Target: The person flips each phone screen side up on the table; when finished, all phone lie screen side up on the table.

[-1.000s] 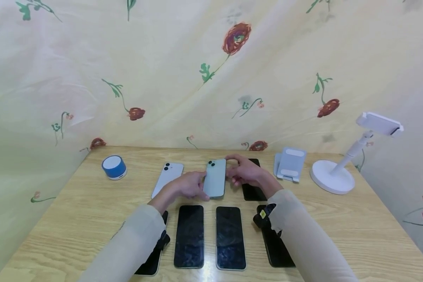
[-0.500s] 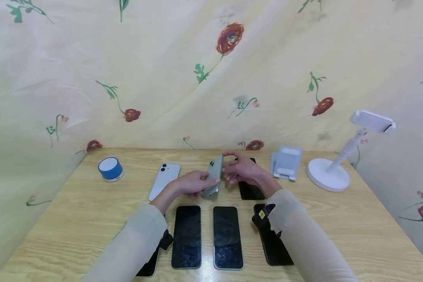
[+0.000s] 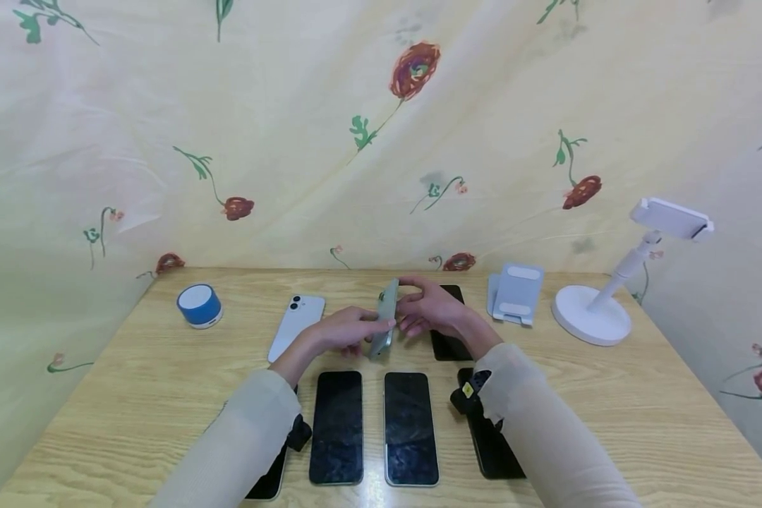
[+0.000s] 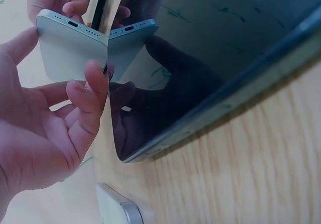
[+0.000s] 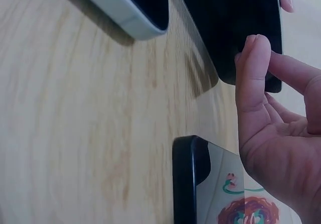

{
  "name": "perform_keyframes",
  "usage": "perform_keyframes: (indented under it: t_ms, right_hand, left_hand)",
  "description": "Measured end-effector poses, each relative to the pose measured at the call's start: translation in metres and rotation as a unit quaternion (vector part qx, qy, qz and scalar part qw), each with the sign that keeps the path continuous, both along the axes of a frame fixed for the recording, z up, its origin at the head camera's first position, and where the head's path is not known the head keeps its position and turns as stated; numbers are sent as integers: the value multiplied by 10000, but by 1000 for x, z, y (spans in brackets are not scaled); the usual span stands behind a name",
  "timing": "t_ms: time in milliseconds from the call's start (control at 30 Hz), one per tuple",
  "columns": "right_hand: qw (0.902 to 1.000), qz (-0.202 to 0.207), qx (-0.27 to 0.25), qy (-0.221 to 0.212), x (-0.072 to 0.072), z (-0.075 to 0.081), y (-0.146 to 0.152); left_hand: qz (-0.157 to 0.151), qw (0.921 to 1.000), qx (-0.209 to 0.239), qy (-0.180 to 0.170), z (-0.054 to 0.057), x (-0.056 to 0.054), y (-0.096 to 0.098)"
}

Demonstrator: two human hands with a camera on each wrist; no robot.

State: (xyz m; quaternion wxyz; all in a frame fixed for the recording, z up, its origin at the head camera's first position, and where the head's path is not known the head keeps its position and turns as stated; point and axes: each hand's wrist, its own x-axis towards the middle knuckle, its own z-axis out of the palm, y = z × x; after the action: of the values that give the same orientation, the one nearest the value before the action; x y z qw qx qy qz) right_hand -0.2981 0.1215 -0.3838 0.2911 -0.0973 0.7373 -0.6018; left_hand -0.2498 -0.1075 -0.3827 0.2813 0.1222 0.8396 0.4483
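A pale green phone [image 3: 387,303] stands tilted up on its side near the middle of the table, its back turned toward the left. My left hand [image 3: 346,328] pinches it by the lower part, with the thumb across its back. The port edge of the same phone [image 4: 65,53] shows in the left wrist view, mirrored in a dark screen close by. My right hand [image 3: 434,307] is at the phone's upper right, fingertips at the screen side and top corner. In the right wrist view the thumb overlaps the black screen [image 5: 228,18].
A white phone [image 3: 298,324] lies face down at left, a black phone [image 3: 449,346] at right. In front are several dark-screened phones [image 3: 335,427], partly under the sleeves. Behind stand a blue round speaker [image 3: 199,305], a folding stand [image 3: 518,293] and a white round-based holder [image 3: 590,316].
The pale green phone has turned from its back facing me to nearly edge-on. My left thumb has moved across its back. The head view has shifted slightly.
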Motion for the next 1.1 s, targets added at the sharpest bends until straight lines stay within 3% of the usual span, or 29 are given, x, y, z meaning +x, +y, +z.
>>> perform_keyframes:
  t_ms: [300,1100]
  right_hand:
    - [9998,177,120,-3,2,0,-3]
    - [9980,288,549,-140,3,-9,-13]
  left_hand:
    - [149,9995,268,-6,6,1,-4]
    - [74,9964,835,81,14,4,-14]
